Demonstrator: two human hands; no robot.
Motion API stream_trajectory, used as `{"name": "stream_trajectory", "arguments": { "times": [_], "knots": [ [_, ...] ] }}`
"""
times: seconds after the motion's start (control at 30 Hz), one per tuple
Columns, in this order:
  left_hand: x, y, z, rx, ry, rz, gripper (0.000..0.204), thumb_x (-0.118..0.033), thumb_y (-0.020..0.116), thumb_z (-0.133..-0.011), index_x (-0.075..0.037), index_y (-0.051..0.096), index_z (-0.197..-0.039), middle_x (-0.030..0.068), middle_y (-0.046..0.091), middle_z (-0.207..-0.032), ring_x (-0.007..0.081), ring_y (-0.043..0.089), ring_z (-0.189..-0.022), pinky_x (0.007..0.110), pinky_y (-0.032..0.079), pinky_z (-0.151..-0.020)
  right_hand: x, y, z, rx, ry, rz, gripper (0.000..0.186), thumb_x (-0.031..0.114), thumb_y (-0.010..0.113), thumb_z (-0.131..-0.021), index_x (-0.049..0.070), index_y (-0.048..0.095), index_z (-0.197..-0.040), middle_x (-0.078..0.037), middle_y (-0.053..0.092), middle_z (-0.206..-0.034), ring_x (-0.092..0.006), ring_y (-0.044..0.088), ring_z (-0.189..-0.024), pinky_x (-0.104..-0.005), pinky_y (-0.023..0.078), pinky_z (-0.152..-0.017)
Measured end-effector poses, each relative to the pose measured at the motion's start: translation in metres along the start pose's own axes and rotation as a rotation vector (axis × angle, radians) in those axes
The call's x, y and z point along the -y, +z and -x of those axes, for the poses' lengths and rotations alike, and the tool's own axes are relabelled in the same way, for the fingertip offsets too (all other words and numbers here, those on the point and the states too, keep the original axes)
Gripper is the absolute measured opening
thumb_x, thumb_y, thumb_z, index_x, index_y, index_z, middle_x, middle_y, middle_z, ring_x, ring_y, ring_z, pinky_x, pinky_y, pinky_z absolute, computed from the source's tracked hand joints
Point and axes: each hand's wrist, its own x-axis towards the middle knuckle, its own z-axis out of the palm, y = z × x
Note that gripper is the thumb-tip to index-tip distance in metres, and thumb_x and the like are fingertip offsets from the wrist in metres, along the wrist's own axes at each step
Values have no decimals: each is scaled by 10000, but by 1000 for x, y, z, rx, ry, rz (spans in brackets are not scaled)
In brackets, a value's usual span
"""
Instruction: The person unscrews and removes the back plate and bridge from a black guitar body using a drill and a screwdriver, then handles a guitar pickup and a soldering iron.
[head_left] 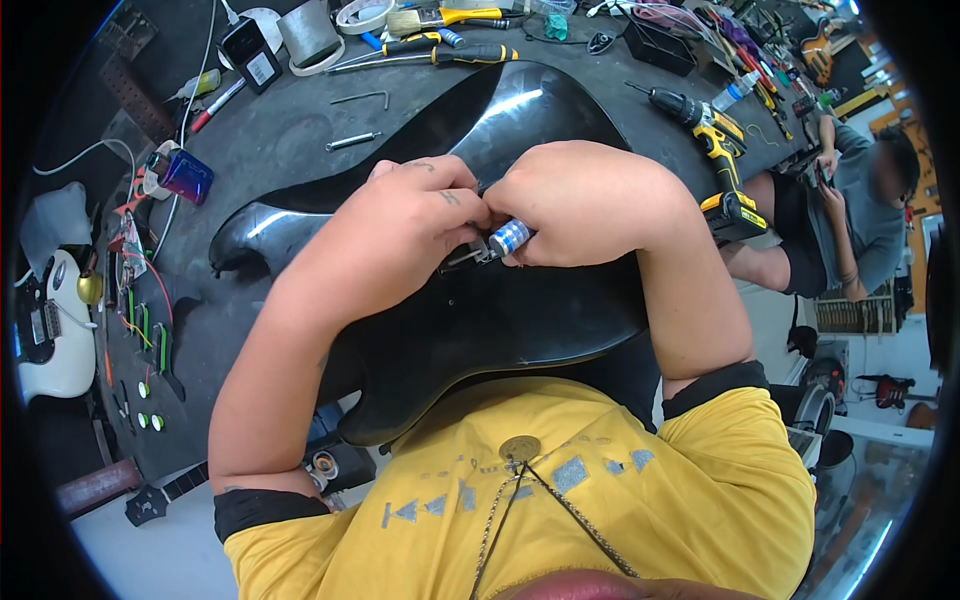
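A glossy black electric guitar body (pixel 450 340) lies across the bench in front of me. My left hand (pixel 410 225) is closed at its middle, fingers curled over small metal parts (pixel 465 256); exactly what they grip is hidden. My right hand (pixel 578 205) is closed around a short blue-and-silver cylindrical handle (pixel 510 236) beside those metal parts, touching or very near my left fingertips. Behind my fingers, the spot they work on is mostly covered.
The dark bench (pixel 270 120) holds a hex key (pixel 360 100), a metal pin (pixel 352 140), brushes (pixel 440 20), a yellow-black drill (pixel 715 150) at right, and a white guitar body (pixel 60 320) with electronic parts at left. A co-worker (pixel 850 230) sits at the far right.
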Motion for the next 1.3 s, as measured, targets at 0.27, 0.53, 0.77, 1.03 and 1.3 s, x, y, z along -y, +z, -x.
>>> {"name": "stream_trajectory", "arguments": {
  "times": [0.27, 0.53, 0.77, 1.03, 1.3],
  "knots": [
    [3, -7, -2, 49, -2, 104, 275, 32, 828, -804, -25, 770, -1067, 108, 678, -1094, 333, 683, -1026, 415, 569, -864, 0, -1, 0, 9, 35, -37, 190, 218, 751, -937, 53, 830, -988, -200, 769, -880, -411, 749, -904, -507, 586, -820],
    [18, -9, -1, 124, -37, 219, 190, 0, 811, -827, -40, 762, -1006, 75, 660, -1092, 332, 658, -1024, 433, 554, -891, 1, -2, 0, -3, 40, -36, 201, 212, 766, -937, 50, 819, -1044, -219, 770, -920, -423, 744, -927, -512, 581, -828],
    [6, -4, 2, -9, 43, -53, 189, 19, 811, -820, -65, 793, -988, 111, 612, -1115, 299, 619, -952, 390, 537, -819, 1, -1, 1, 12, 57, -30, 220, 228, 769, -946, 53, 819, -1070, -213, 775, -938, -420, 749, -944, -507, 585, -840],
    [17, -20, 3, 102, 0, 100, 192, 66, 782, -834, -50, 789, -986, 90, 582, -986, 283, 605, -906, 399, 529, -809, 5, -4, 3, 5, 83, -46, 255, 250, 795, -945, 55, 818, -1108, -204, 786, -974, -412, 752, -988, -500, 589, -877],
    [6, -11, -2, 114, -70, 38, 212, 52, 777, -838, -44, 795, -1026, 112, 588, -1058, 313, 615, -964, 389, 538, -791, 3, -5, 3, 17, 69, -37, 231, 254, 766, -960, 60, 828, -1069, -191, 780, -930, -403, 750, -937, -499, 589, -835]
  ]
}}
